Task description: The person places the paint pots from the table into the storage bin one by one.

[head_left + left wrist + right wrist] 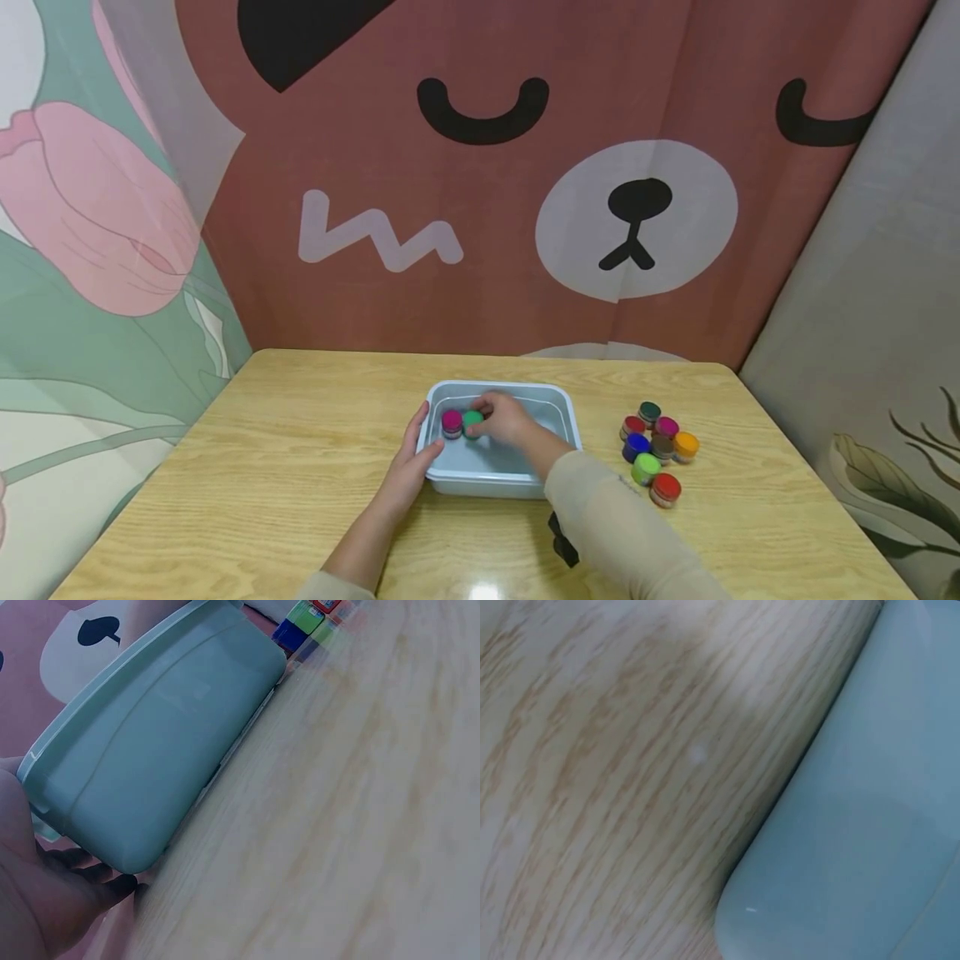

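A pale blue plastic tub [487, 485] stands on the table, its side wall [150, 750] filling much of the left wrist view. My left hand [405, 475] grips its left end, thumb over the rim and fingers along the outside. Inside the tub, my right hand [510, 419] pinches a small jar with a green lid [471, 422]. Just left of that jar sits another with a magenta lid [452, 423]. In the right wrist view only the tub's outer wall [855, 825] and the tabletop show; the right hand is out of that picture.
Right of the tub, several small jars stand clustered, among them a blue-lidded jar [637, 447], an orange-lidded jar [686, 446] and a red-lidded jar [666, 489]. A black object [562, 542] shows beside the right sleeve. Behind the wooden table [300, 433] hangs a printed curtain [487, 308].
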{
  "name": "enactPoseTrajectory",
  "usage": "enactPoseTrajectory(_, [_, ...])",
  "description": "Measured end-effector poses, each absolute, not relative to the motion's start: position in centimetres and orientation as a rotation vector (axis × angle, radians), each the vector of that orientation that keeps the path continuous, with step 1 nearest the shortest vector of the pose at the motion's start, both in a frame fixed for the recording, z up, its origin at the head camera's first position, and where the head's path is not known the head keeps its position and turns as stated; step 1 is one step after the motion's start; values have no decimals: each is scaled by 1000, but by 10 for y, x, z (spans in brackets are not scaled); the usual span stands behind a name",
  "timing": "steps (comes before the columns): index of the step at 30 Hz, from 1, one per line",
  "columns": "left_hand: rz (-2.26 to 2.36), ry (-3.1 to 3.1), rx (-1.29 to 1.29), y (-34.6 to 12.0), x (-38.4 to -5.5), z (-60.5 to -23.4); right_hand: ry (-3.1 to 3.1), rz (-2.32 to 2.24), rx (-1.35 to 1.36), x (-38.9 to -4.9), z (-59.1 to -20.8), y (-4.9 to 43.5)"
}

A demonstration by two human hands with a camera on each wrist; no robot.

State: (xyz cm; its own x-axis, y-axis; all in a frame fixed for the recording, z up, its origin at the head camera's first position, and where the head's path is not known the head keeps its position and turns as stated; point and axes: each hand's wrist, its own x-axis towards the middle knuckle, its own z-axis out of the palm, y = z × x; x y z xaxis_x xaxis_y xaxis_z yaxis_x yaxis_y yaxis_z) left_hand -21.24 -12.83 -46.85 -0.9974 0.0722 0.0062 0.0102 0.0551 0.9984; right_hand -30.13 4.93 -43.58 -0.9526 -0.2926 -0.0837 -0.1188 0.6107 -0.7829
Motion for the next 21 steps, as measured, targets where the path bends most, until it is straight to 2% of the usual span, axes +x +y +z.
enactPoseTrajectory(14, [2103,2282,63,-128,-213,-469,2610,-1281,-323,-296,-407,64])
enactPoseTrajectory(21, [2113,2300,71,-126,-212,-467,2541,-1446,-337,-289,-385,89])
